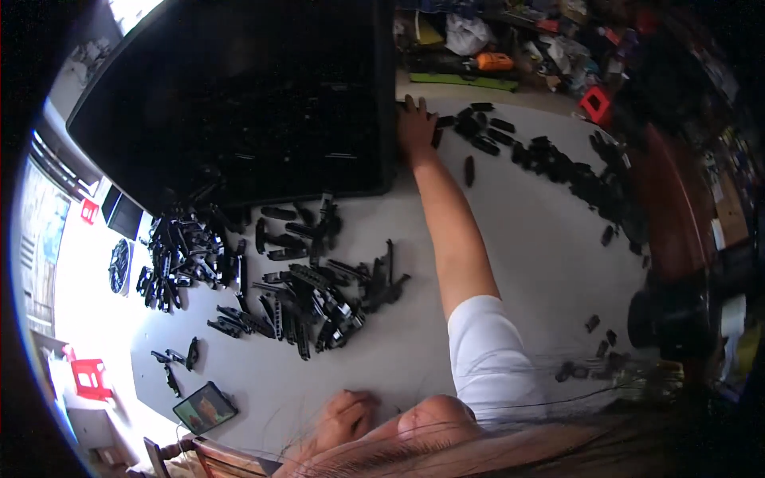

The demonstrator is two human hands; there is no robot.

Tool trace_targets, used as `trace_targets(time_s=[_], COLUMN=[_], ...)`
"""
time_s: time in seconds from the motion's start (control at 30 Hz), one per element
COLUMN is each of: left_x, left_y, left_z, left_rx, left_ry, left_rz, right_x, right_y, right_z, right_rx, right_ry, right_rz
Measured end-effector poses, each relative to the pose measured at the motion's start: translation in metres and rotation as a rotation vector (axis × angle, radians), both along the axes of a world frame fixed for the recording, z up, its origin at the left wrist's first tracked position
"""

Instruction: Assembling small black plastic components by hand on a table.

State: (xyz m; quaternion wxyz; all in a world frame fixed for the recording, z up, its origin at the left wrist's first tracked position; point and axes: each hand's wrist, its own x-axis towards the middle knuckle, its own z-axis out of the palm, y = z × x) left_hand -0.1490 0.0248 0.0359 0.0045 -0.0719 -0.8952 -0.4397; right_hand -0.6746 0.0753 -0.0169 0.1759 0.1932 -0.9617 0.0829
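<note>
My right hand [416,131] reaches far across the table, fingers spread, beside the right side of a large black rectangular box [386,111] with a dark interior. Several short black plastic pieces [478,134] lie just right of its fingers; no piece shows clearly in its grasp. Close to the near table edge, my left hand [347,414] rests with its fingers curled in, and nothing shows in them. Between the box and my left hand spreads a loose heap of long, narrow black plastic parts [319,299]. Another heap of such parts [187,255] lies farther left.
The grey table [518,263] carries a trail of dark pieces [574,171] along its far right. A phone [205,408] with a lit screen is propped at the near left. Red stools [92,378] stand on the floor at left. A reddish-brown chair back [677,207] borders the right.
</note>
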Motion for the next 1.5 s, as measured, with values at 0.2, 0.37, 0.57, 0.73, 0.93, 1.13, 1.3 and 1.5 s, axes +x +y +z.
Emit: trace_targets(time_s=[0.2, 0.37, 0.57, 0.73, 0.93, 1.13, 1.3, 1.5], left_x=[0.008, -0.004, 0.002, -0.002, -0.001, 0.007, 0.007, 0.006], left_y=[-0.003, 0.0, 0.008, 0.015, 0.017, 0.005, 0.017, 0.015], left_z=[-0.005, 0.001, -0.002, 0.004, -0.007, -0.025, -0.007, -0.003], left_rx=[0.031, -0.026, -0.047, -0.143, -0.173, -0.286, -0.33, -0.317], left_ry=[-0.009, 0.037, 0.067, 0.091, 0.11, 0.092, 0.047, 0.031], left_rz=[-0.019, -0.005, 0.069, 0.079, 0.1, 0.01, 0.048, 0.016], right_x=[0.008, 0.051, 0.161, 0.188, 0.036, 0.028, 0.072, 0.167], right_y=[0.008, 0.063, 0.123, 0.171, 0.316, 0.341, 0.323, 0.258], right_z=[0.017, -0.001, 0.018, 0.042, 0.052, 0.042, 0.036, 0.031], right_rx=[0.076, 0.029, -0.016, -0.358, -0.237, -0.138, -0.011, 0.059], right_ry=[-0.391, -0.263, -0.316, -0.468, 0.218, -0.445, -0.342, -0.369], right_rz=[0.072, 0.196, 0.356, 0.788, -0.167, -0.508, -0.179, 0.027])
